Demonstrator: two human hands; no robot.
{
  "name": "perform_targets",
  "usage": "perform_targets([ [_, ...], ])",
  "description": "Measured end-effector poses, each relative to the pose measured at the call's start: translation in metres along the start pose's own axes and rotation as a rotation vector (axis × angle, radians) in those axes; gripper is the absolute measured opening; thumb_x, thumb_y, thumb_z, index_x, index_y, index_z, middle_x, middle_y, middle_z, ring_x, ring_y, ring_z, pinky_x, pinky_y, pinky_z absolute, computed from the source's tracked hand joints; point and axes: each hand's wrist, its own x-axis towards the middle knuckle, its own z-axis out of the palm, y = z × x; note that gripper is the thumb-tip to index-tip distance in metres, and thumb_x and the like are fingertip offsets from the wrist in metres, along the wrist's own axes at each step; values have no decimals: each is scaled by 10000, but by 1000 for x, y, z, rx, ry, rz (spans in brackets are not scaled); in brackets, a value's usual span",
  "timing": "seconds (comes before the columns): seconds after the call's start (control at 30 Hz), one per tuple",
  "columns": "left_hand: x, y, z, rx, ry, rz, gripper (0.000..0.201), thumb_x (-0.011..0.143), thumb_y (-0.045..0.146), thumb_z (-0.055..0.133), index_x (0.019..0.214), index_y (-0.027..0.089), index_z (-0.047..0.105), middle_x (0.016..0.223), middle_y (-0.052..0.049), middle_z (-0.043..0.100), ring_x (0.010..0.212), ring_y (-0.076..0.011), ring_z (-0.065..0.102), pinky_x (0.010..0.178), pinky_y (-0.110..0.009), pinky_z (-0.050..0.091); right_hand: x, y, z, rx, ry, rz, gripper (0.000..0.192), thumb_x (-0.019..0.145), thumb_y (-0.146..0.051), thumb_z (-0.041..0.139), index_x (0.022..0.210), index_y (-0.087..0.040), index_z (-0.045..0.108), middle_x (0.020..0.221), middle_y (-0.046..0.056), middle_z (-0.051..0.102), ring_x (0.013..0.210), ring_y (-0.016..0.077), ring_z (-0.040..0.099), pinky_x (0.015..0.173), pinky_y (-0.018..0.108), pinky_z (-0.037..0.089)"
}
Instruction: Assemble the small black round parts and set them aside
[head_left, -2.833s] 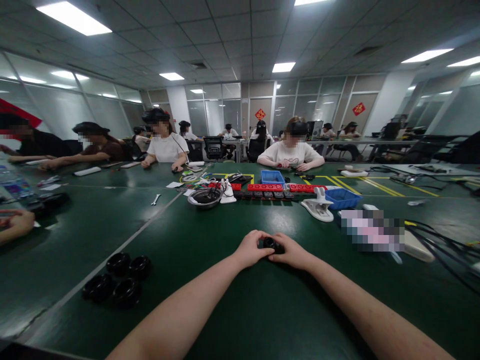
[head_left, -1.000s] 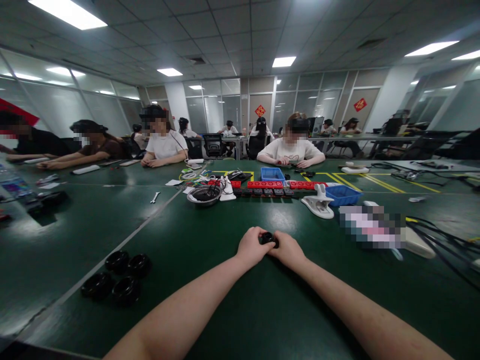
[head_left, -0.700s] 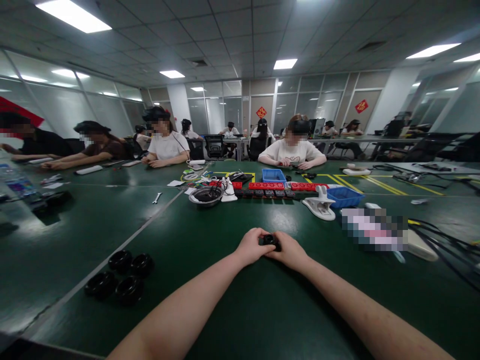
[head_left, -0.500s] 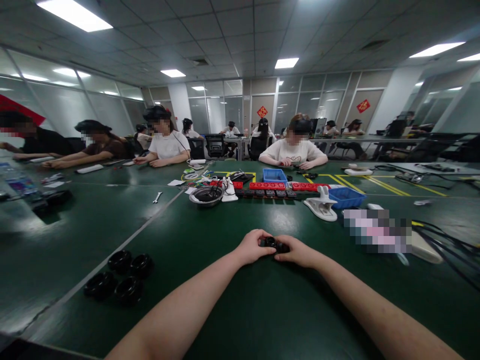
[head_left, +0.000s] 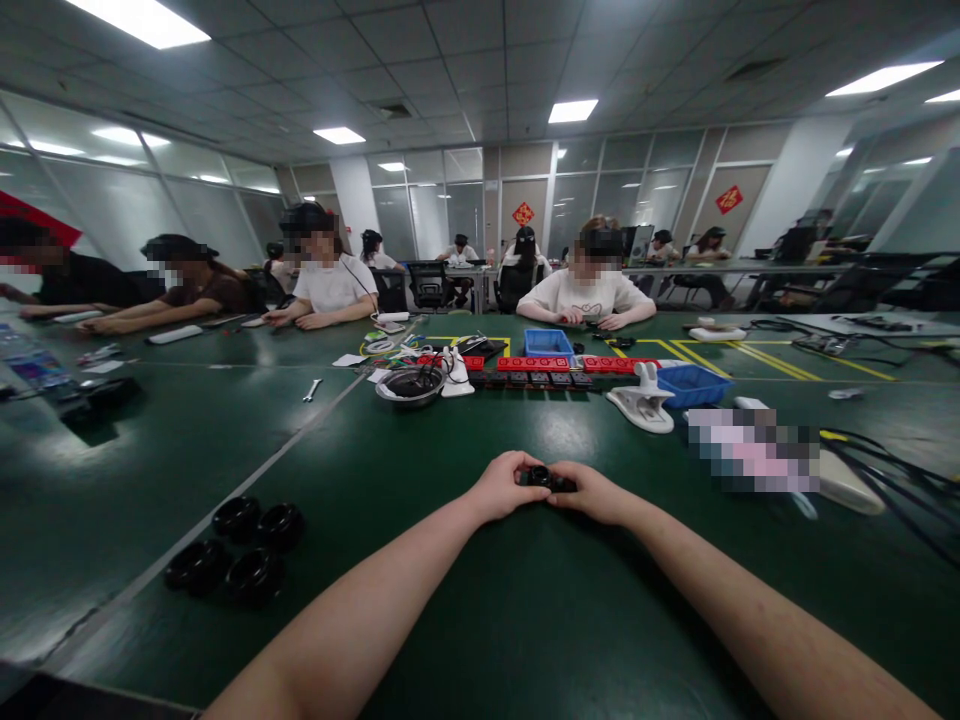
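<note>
Over the green table, my left hand (head_left: 501,488) is closed, thumb and fingers around a small black round part (head_left: 538,476) with an opening in its top. My right hand (head_left: 592,492) meets it from the other side, its fingers closed on a dark piece (head_left: 562,484) right against that part. Whether the two pieces are joined I cannot tell, as my fingers cover much of them. Off to the left of my left forearm, several glossy black rings (head_left: 255,575) sit grouped on the table.
Beyond my hands lie red socket strips (head_left: 532,364), a metal bowl (head_left: 409,386) with cables, a white clip stand (head_left: 643,398) and a blue bin (head_left: 691,386). A wrench (head_left: 312,390) lies left, black cables (head_left: 877,470) right. A person in white (head_left: 586,295) sits opposite.
Both hands stay together at nearly the same spot. The right fingers have shifted slightly on the black piece; the view has tilted a little downward.
</note>
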Motion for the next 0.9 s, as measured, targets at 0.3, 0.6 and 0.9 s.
perform_targets([
  [0.3, 0, -1, 3, -32, 11, -7, 375, 564, 336, 634, 874, 144, 549, 814, -24, 501, 641, -91, 451, 572, -206, 373, 1, 3, 1, -26, 22, 61, 195, 641, -234, 554, 811, -141, 539, 725, 4, 526, 671, 128, 473, 606, 234, 362],
  [0.6, 0, -3, 11, 21, 92, -45, 359, 551, 354, 636, 839, 159, 548, 840, -33, 528, 698, -124, 500, 610, -238, 397, 1, 7, 4, 5, 86, 143, 190, 579, -253, 602, 679, -146, 481, 604, -37, 458, 578, 93, 420, 520, 198, 311],
  [0.9, -1, 3, 16, 126, 199, -94, 342, 536, 317, 653, 822, 160, 549, 834, -36, 529, 757, -148, 504, 655, -255, 393, 5, 4, 18, -153, 239, 246, 246, 538, -307, 620, 628, -163, 442, 576, -35, 470, 531, 88, 415, 470, 187, 271],
])
